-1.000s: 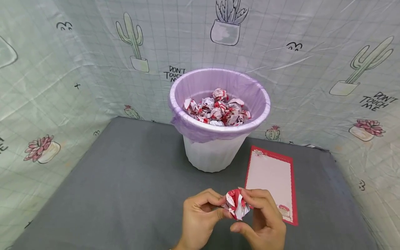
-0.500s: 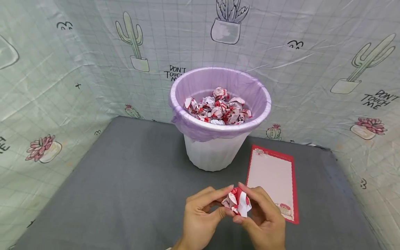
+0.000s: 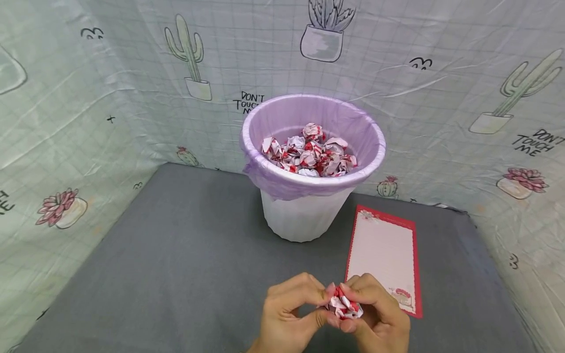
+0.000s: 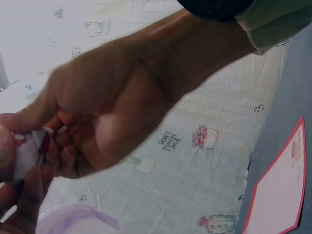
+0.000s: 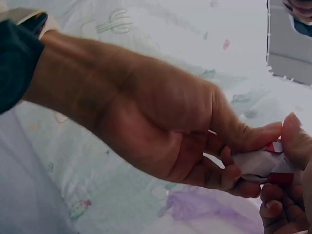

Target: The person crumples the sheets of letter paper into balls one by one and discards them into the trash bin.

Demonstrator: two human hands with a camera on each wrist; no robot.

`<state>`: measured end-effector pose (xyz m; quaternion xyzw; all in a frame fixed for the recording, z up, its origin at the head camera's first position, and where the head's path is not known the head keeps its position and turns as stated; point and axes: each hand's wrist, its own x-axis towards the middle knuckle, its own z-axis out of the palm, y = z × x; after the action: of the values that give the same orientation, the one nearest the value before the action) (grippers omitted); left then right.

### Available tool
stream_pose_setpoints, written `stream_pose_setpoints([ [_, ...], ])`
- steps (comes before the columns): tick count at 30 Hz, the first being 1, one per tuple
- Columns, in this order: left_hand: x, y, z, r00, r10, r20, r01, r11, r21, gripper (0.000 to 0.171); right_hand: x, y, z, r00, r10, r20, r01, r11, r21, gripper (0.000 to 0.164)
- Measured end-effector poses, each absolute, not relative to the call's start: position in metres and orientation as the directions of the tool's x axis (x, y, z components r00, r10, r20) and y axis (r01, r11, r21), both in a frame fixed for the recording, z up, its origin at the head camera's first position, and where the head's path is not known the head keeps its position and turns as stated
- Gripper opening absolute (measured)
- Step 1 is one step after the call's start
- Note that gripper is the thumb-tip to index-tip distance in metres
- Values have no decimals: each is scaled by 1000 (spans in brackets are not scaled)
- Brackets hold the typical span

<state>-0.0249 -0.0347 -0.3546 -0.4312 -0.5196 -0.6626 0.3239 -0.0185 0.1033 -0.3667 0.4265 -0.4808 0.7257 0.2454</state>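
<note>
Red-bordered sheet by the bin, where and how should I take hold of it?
Probably grip the red-bordered sheet by the middle of its right long edge, coming from the right, thumb on top. It lies flat on the gray table with that edge uncovered, while the right hand hides its lower left corner in the head view.

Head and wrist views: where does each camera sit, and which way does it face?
Head: on the person's head, looking forward and down at the bin, sheet and held ball; left hand and right hand show.
Left wrist: looks along the left hand; forearm, sleeve and some right fingers show.
Right wrist: looks along the right hand; forearm, dark band and some left fingers show.
Both wrist views share the held ball and bin.
</note>
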Motion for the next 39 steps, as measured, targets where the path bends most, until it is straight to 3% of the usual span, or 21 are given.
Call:
stream_pose_setpoints([
  [3,-26,-33,-354,-363,28,932,898,-256,357,21,-18,103,-363,-488,-30,872,-797,-392,-460,28],
  [5,-27,-32,-355,-360,25,933,906,-230,356,21,-17,102,-364,-495,-17,869,-808,-358,-468,23],
  [10,-26,-36,-364,-485,67,872,858,-160,489,24,-22,106,-374,-584,-31,811,-766,-310,-563,17],
  [13,-28,-42,-372,-539,149,829,812,-170,558,29,-32,112,-381,-630,-98,770,-649,-478,-592,20],
  [17,-28,-43,-377,-535,199,821,788,-232,570,41,-38,115,-388,-643,-203,739,-406,-728,-553,30],
  [22,-26,-39,-374,-539,153,829,808,-185,559,49,-36,115,-392,-688,-271,673,-289,-749,-597,34],
  [28,-25,-44,-373,-635,213,743,761,8,648,60,-34,122,-391,-819,-280,500,-279,-567,-775,32],
  [31,-25,-46,-375,-670,232,705,732,53,679,62,-33,122,-390,-847,-252,469,-272,-552,-788,28],
  [34,-25,-46,-377,-697,223,681,707,55,705,58,-33,119,-391,-827,-169,537,-387,-521,-761,18],
  [39,-25,-42,-376,-717,169,677,681,-40,731,43,-30,114,-390,-735,-47,677,-641,-279,-715,13],
])
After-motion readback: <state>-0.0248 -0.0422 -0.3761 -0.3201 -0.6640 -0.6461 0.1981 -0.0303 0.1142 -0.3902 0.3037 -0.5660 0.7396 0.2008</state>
